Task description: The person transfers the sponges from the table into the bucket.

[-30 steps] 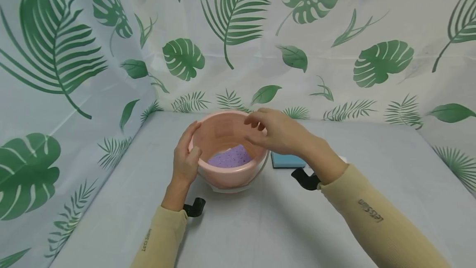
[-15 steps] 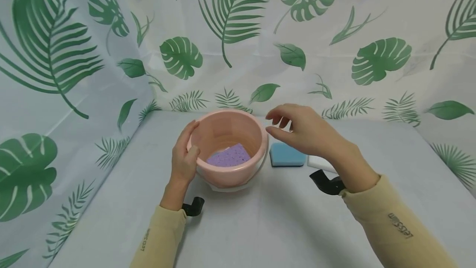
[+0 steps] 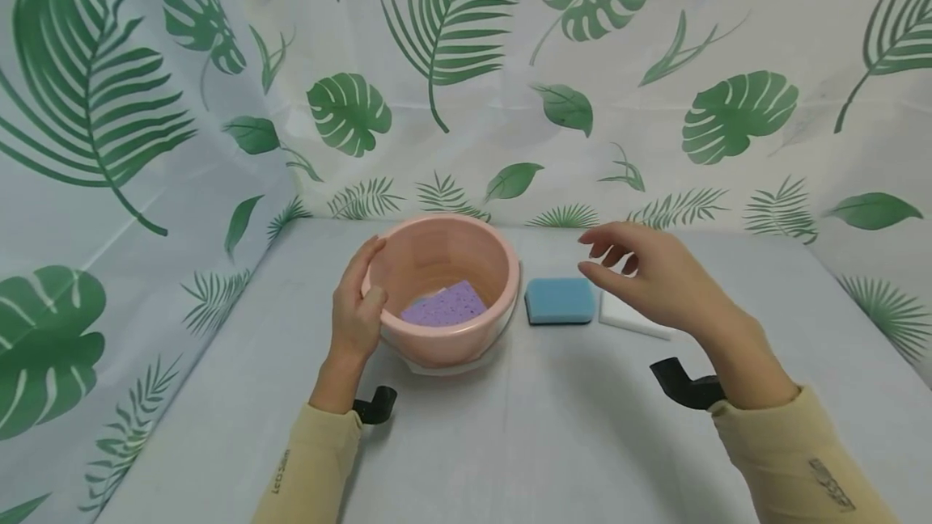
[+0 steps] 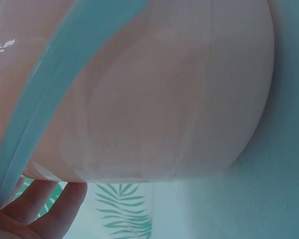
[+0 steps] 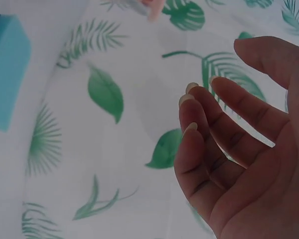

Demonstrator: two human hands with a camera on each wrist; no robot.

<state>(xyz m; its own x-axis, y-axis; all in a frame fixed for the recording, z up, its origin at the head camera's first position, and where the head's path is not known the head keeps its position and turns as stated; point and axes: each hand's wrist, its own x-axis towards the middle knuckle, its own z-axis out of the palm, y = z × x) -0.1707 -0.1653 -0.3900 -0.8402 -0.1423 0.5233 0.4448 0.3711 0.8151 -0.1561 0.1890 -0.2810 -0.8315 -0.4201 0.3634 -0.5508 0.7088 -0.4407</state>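
A pink bucket (image 3: 442, 296) stands on the table with a purple sponge (image 3: 444, 305) lying inside it. My left hand (image 3: 357, 306) grips the bucket's left rim, thumb inside and fingers round the outer wall (image 4: 154, 99). To the bucket's right lie a blue sponge (image 3: 559, 300) and a white sponge (image 3: 632, 316). My right hand (image 3: 641, 273) hovers above the white sponge, fingers loosely curved and holding nothing. In the right wrist view the bare fingers (image 5: 224, 134) show, with the blue sponge (image 5: 7, 79) at the left edge.
The grey table (image 3: 510, 427) is walled by a leaf-print curtain (image 3: 466, 79) at the back and both sides. Black wrist-camera mounts (image 3: 374, 404) sit under each forearm.
My right hand has drawn out from over the bucket and moved right, from above the rim to above the white sponge. The left hand and bucket have stayed put.
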